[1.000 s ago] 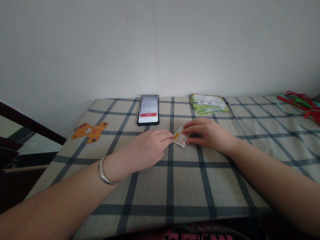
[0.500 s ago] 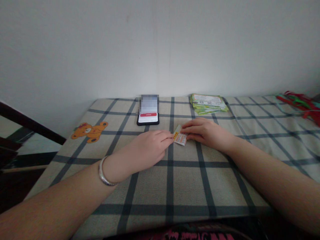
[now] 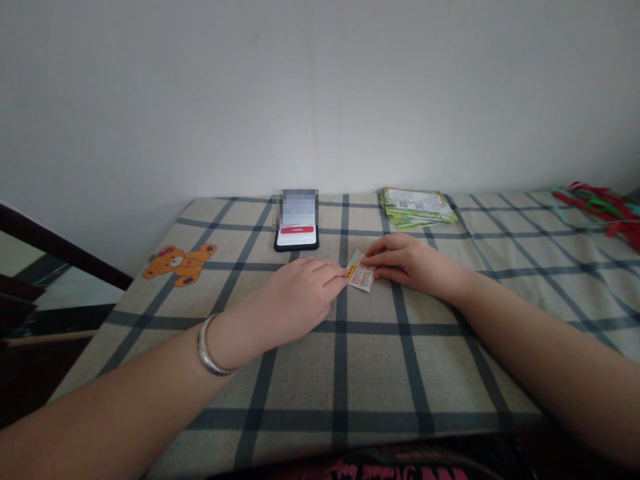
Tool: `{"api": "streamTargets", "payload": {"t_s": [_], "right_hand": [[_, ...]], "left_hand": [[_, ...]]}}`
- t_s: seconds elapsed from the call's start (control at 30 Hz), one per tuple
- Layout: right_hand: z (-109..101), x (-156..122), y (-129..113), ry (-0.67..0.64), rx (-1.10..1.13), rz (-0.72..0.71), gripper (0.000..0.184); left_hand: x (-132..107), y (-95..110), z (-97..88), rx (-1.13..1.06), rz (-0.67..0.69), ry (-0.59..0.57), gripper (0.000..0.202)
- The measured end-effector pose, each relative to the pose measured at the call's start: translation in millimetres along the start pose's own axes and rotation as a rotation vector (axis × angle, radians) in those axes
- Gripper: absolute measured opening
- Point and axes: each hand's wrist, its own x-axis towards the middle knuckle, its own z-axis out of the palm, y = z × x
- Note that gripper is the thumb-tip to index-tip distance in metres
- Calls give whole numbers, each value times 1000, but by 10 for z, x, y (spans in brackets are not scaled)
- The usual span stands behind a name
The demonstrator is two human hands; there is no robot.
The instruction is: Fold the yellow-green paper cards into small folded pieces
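Observation:
A small folded printed paper (image 3: pixel 361 277), white and orange with a yellow strip, lies low over the checked tablecloth between my hands. My left hand (image 3: pixel 305 297), with a silver bangle (image 3: pixel 207 347) on its wrist, pinches the paper's left edge with its fingertips. From the other side, the thumb and fingers of my right hand (image 3: pixel 407 260) close on the right part of the paper and cover some of it.
Behind my hands a phone (image 3: pixel 297 239) lies with its screen lit. A stack of green-edged printed sheets (image 3: pixel 417 205) is near the wall (image 3: pixel 320 93). Red and green strips (image 3: pixel 600 207) lie at far right. A bear figure (image 3: pixel 181 265) shows at left on the checked tablecloth (image 3: pixel 375 373).
My right fingers have shifted very slightly on the paper, showing a little more of its print. Otherwise both hands, the phone and the sheets stay in place.

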Motion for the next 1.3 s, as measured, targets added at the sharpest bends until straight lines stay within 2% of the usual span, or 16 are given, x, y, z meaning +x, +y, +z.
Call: {"api": "streamTargets", "payload": {"t_s": [0.2, 0.43, 0.83, 1.17, 1.3], "right_hand": [[-18, 4, -36, -21, -23, 12, 24], [17, 22, -20, -3, -24, 33, 25], [34, 13, 51, 4, -17, 7, 26], [22, 16, 9, -2, -43, 25, 26], [30, 14, 18, -10, -52, 9, 26]], "left_hand": [[8, 32, 4, 4, -21, -22, 31], [7, 70, -14, -8, -70, -106, 31], [17, 59, -11, -17, -27, -36, 31], [13, 65, -10, -50, -61, -72, 35], [23, 71, 9, -50, -16, -10, 35]]}}
